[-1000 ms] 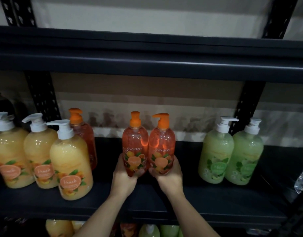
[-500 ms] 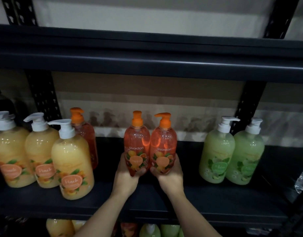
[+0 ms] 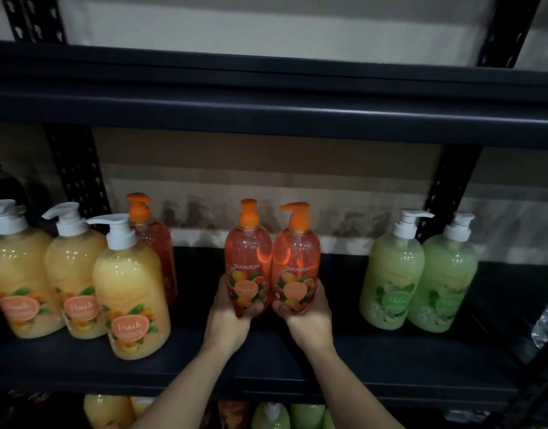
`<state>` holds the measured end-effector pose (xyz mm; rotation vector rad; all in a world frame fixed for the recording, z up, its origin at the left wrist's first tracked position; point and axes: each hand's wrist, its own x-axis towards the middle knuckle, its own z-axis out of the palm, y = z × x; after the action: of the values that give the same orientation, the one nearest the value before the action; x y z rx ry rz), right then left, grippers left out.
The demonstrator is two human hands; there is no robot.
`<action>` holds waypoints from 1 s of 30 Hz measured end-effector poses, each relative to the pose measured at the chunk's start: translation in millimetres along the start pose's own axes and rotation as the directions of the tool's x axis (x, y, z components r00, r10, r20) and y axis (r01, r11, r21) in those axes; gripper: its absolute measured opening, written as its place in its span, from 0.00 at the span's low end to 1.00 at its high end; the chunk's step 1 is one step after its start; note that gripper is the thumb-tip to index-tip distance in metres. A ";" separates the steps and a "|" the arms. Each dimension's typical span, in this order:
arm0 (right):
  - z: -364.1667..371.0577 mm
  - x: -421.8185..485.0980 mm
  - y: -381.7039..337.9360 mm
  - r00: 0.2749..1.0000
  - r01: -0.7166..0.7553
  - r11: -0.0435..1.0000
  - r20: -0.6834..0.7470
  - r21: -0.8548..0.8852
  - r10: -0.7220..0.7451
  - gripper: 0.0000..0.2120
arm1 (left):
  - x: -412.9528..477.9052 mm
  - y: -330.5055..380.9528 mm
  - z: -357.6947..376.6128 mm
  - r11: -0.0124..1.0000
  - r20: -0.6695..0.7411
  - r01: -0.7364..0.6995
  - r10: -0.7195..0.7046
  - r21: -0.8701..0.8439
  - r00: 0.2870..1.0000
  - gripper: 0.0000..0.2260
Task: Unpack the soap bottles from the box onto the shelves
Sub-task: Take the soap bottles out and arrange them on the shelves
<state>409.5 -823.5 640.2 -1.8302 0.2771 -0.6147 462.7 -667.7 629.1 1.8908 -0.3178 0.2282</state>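
Two orange pump soap bottles stand side by side, touching, over the middle of the dark shelf [image 3: 375, 366]. My left hand [image 3: 227, 317] grips the base of the left orange bottle [image 3: 248, 258]. My right hand [image 3: 310, 317] grips the base of the right orange bottle [image 3: 296, 258]. Both bottles are upright. Whether their bases rest on the shelf I cannot tell, as my hands hide them. The box is out of view.
Three yellow peach bottles [image 3: 131, 292] stand at the left, with another orange bottle [image 3: 155, 239] behind them. Two green bottles [image 3: 393, 274] stand at the right. A higher shelf [image 3: 266, 119] hangs overhead. More bottles [image 3: 269, 416] show on the shelf below.
Both hands have pushed the two orange bottles slightly farther back and up over the shelf. The grip on each has stayed the same.
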 end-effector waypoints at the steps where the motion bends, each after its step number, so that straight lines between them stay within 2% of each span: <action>1: 0.1 0.3 0.6 1.000 0.005 1.000 -0.003 -0.003 -0.005 0.31 | -0.1 0.3 0.1 1.000 0.000 0.002 -0.002 -0.001 1.000 0.33; 6: 1.5 1.9 1.9 1.000 0.010 1.000 -0.010 -0.009 -0.010 0.31 | 1.1 -1.0 -0.1 1.000 0.010 0.009 -0.009 0.004 1.000 0.32; 13: 5.9 6.8 10.7 0.999 0.024 1.000 -0.030 -0.008 -0.024 0.32 | 2.9 -2.1 -0.6 0.999 0.037 0.029 -0.029 0.013 0.999 0.36; 15: 6.9 9.5 13.8 0.998 0.047 0.999 -0.038 -0.016 -0.048 0.37 | 1.9 0.3 -4.0 0.998 0.074 0.059 -0.061 0.032 0.995 0.39; 18: 9.0 10.6 17.8 0.998 0.042 0.999 -0.054 -0.027 -0.044 0.52 | -7.7 8.3 -12.5 0.990 0.090 0.102 -0.110 0.093 0.990 0.39; 19: 8.9 6.4 13.1 0.994 0.056 0.997 -0.086 -0.049 -0.060 0.55 | -13.9 13.5 -17.2 0.987 0.067 0.089 -0.099 0.138 0.993 0.37; 21: 7.3 -7.2 -4.0 0.973 0.112 0.986 -0.187 -0.126 -0.135 0.54 | -29.5 26.4 -31.9 0.966 -0.041 0.051 -0.041 0.254 0.998 0.29; 24: 10.1 -30.0 -31.9 0.866 0.337 0.894 -0.275 -0.297 -0.418 0.44 | -46.7 50.4 -64.5 0.931 -0.248 -0.106 0.201 0.350 0.948 0.16; 26: 24.4 -38.6 -54.7 0.767 0.525 0.782 -0.212 -0.336 -0.606 0.33 | -51.6 68.2 -91.9 0.912 -0.384 -0.189 0.332 0.364 0.861 0.12; 28: 46.2 -36.7 -80.4 0.709 0.659 0.696 -0.075 -0.285 -0.702 0.25 | -49.3 84.1 -118.9 0.907 -0.519 -0.184 0.372 0.378 0.769 0.12; 30: 70.7 -28.3 -109.2 0.744 0.667 0.729 0.087 -0.154 -0.663 0.25 | -40.9 91.3 -141.0 0.912 -0.613 -0.133 0.363 0.387 0.702 0.17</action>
<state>411.7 -715.4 717.8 -2.1042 -0.3936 -1.0891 393.7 -559.2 744.7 1.9222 -0.0303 1.1954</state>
